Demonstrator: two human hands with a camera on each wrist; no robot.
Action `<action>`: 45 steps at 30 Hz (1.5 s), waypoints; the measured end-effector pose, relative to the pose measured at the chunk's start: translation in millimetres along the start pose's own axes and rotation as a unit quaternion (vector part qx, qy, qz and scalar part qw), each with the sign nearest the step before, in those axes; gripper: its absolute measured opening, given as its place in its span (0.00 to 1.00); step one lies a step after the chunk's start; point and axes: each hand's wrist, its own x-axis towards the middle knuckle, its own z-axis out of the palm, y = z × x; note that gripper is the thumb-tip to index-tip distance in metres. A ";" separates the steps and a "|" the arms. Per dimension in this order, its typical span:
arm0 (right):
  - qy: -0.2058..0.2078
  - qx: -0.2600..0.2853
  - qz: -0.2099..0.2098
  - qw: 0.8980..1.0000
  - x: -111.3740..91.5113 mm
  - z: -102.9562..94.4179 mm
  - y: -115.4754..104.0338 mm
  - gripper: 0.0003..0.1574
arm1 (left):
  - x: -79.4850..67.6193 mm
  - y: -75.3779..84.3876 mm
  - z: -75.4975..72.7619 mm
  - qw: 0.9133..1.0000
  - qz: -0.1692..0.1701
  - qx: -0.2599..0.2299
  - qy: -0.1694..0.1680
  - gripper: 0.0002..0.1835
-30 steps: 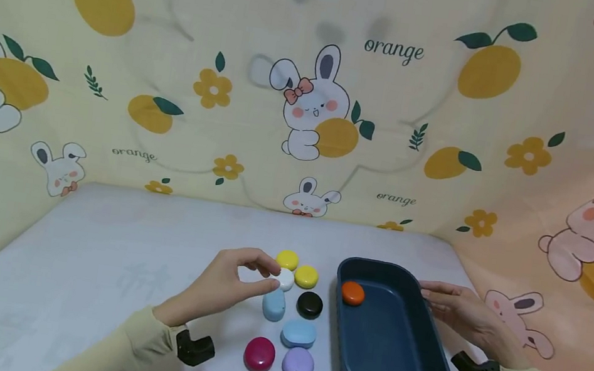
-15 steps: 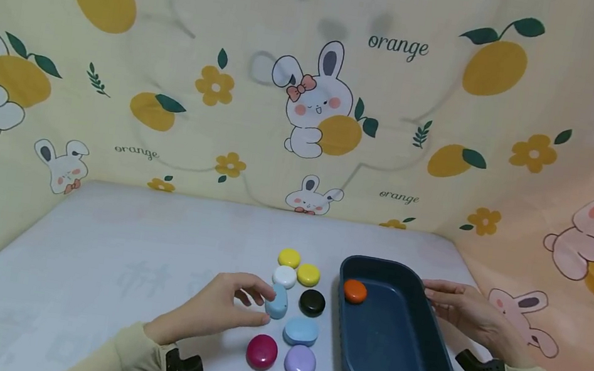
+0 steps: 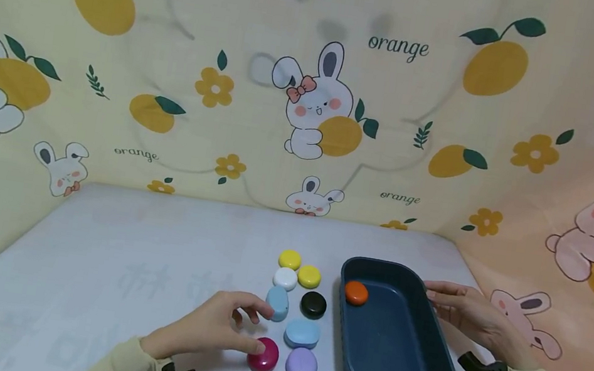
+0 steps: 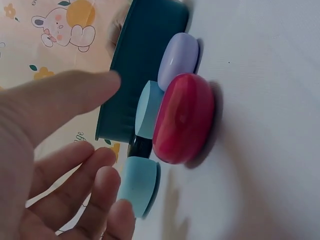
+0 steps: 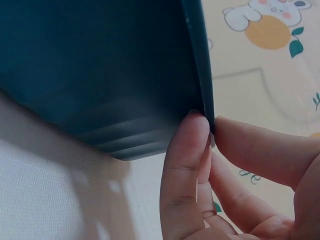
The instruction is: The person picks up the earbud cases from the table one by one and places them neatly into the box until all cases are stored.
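My left hand point(image 3: 220, 327) hovers with its fingers spread apart and holds nothing. Below its thumb lies a glossy crimson pebble-like piece point(image 3: 263, 356); the left wrist view has a gap between thumb and piece point(image 4: 183, 120). Just beyond the fingertips is an upright light-blue oval piece point(image 3: 278, 304). A second light-blue piece point(image 3: 302, 334) and a lilac one point(image 3: 301, 366) lie to the right. With thumb and fingertips my right hand point(image 3: 477, 322) pinches the rim of a dark-blue rectangular tray point(image 3: 453, 366). Inside that tray an orange round piece point(image 3: 356, 293) sits near the left wall.
Farther back on the white table point(image 3: 149, 266) are a black piece point(image 3: 313, 305), a white piece point(image 3: 285, 279) and two yellow ones, one point(image 3: 309, 277) nearer and one point(image 3: 290, 259) behind. A printed cloth point(image 3: 251, 185) rises behind the table.
My left hand has come toward the table's front, from beside the white piece, past the upright light-blue one, to above the crimson one. The right hand keeps its grip on the tray.
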 end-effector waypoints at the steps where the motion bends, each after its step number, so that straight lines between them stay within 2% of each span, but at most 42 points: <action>1: 0.000 0.002 0.000 1.000 -0.2 -0.3 0.2 0.15 | 0.1 -1.1 0.2 1.000 0.003 0.001 -0.004 0.24; 9: -0.019 0.012 -0.006 1.000 -2.1 -3.4 3.2 0.16 | 0.6 -8.2 3.2 0.999 0.020 0.006 -0.025 0.26; 15: -0.014 0.014 -0.006 1.000 -2.0 -3.3 3.0 0.16 | 0.0 -9.7 5.9 0.999 0.020 0.009 -0.042 0.28; 23: -0.019 0.016 -0.008 1.000 -1.5 -3.2 3.4 0.16 | 0.2 -9.2 9.1 0.999 0.019 0.011 -0.041 0.27; 45: -0.039 0.019 -0.010 0.999 -0.5 -2.4 3.0 0.18 | 0.3 -15.0 12.1 0.999 -0.015 0.006 -0.051 0.25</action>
